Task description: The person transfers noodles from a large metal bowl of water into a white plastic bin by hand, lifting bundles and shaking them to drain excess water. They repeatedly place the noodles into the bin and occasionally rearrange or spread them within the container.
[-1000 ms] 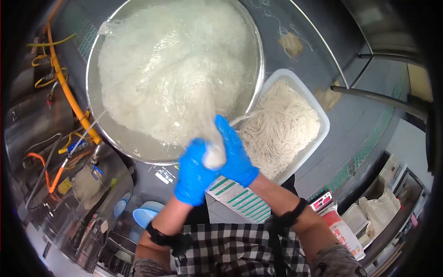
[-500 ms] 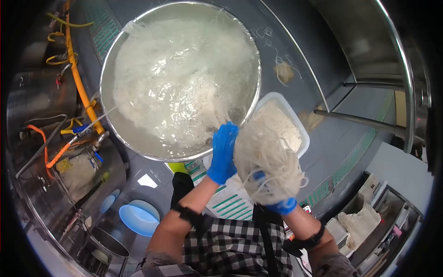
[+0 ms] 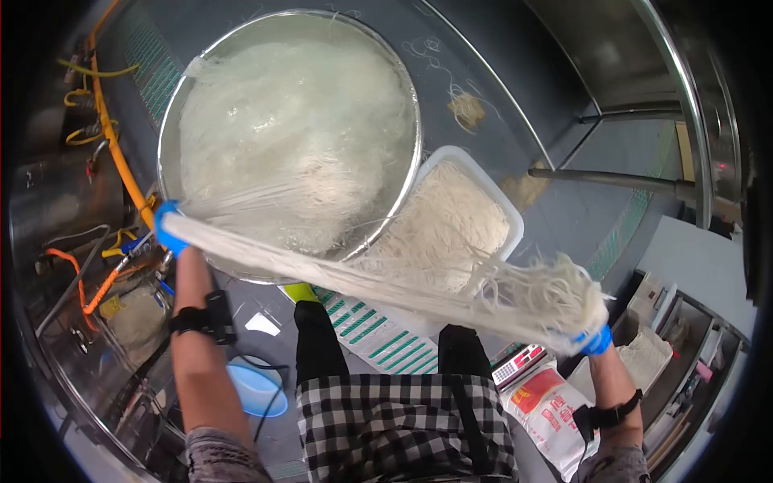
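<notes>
At the left of the frame, the left hand [image 3: 166, 228] in a blue glove is closed around one end of a long bunch of noodles [image 3: 378, 286]. The bunch stretches across the middle, above the person's checked apron [image 3: 403, 423]. Behind it sit a big metal bowl [image 3: 407, 121] full of wet noodles and a white tub [image 3: 515, 229] holding more. At the lower right, the right hand [image 3: 596, 342] grips the fluffy other end. The step looks like pulling one portion out straight. The next move likely needs both hands to come together and lower the bunch into the tub.
</notes>
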Available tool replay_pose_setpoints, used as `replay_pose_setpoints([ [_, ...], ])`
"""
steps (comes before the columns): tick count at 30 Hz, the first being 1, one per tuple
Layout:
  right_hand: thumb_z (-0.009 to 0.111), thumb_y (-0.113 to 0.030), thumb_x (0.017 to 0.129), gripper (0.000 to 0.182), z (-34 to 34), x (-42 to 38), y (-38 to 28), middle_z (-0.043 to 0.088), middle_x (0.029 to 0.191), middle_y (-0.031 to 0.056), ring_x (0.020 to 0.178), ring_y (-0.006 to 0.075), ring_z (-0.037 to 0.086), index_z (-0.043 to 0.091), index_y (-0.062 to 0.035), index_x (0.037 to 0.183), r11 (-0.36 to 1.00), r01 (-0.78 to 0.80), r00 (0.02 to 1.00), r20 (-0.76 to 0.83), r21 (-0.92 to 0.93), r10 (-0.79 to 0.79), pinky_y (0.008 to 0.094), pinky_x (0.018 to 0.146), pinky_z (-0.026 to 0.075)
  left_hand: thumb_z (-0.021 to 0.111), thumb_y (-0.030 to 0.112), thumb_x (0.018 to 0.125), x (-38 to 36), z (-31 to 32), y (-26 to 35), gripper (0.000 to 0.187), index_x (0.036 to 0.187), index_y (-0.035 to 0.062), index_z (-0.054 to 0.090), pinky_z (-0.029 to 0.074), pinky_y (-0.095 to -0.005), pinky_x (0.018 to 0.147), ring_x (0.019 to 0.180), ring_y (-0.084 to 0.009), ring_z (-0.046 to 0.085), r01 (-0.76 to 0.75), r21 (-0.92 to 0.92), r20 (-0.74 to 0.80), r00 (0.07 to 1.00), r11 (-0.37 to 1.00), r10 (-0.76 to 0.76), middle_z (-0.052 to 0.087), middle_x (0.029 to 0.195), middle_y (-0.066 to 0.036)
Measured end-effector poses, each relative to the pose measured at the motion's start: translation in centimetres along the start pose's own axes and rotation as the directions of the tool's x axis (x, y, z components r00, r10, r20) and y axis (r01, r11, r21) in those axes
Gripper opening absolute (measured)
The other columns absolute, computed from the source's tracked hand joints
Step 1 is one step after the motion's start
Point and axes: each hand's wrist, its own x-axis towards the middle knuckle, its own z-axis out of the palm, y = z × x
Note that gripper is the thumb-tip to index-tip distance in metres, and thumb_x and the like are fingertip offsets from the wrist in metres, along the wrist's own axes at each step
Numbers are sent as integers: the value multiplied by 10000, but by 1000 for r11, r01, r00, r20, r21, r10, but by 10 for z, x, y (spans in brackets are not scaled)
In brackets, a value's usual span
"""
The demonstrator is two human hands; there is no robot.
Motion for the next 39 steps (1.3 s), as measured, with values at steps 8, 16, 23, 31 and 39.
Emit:
replay_pose_setpoints([
  [8, 589, -171, 676, 572, -160, 157, 38, 467, 1079, 165, 908, 296, 509, 344, -28, 1173, 22, 8, 1000, 8, -1000, -20, 330, 794, 416, 439, 68, 778, -159, -61, 157, 171, 911, 17, 532, 420, -249, 689, 764, -135, 512, -45, -574, 314, 910, 818, 270, 547, 845, -60],
  [16, 586, -77, 624, 754, -15, 162, 116, 253, 1283, 161, 1034, 342, 422, 208, -105, 1275, -145, 432, 897, 408, -890, 169, 344, 868, 354, 513, 33, 673, -408, 34, 161, 346, 1016, 75, 521, 339, -344, 859, 975, -298, 443, -176, -563, 743, 319, 807, 588, 504, 998, -145],
  [23, 550, -124, 661, 629, -143, 228, 162, 280, 1266, 156, 1077, 319, 391, 282, -115, 1230, -338, 119, 993, 115, -934, 31, 347, 893, 331, 587, 149, 671, -449, 104, 58, 456, 1074, 3, 433, 312, -377, 870, 974, -339, 412, -231, -426, 648, 596, 875, 474, 456, 1035, -184],
  [31, 553, -13, 653, 505, -62, 360, 211, 507, 819, 61, 585, 129, 527, 362, -85, 1115, 926, 38, 996, -56, -376, -64, 248, 520, 455, 567, 235, 748, -333, 173, -34, 535, 1138, -53, 341, 312, -318, 870, 1008, -246, 412, 466, -72, 846, 497, 882, -193, 427, 1096, -181],
  [39, 498, -174, 735, 379, -58, 325, 313, 558, 785, 192, 610, 219, 581, 394, -17, 1063, 452, -265, 903, -54, -852, 427, 310, 498, 461, 586, 189, 742, -366, 155, 6, 646, 1238, -10, 224, 324, -302, 870, 1088, -232, 348, 562, -182, 736, 622, 807, -267, 350, 1196, -162],
])
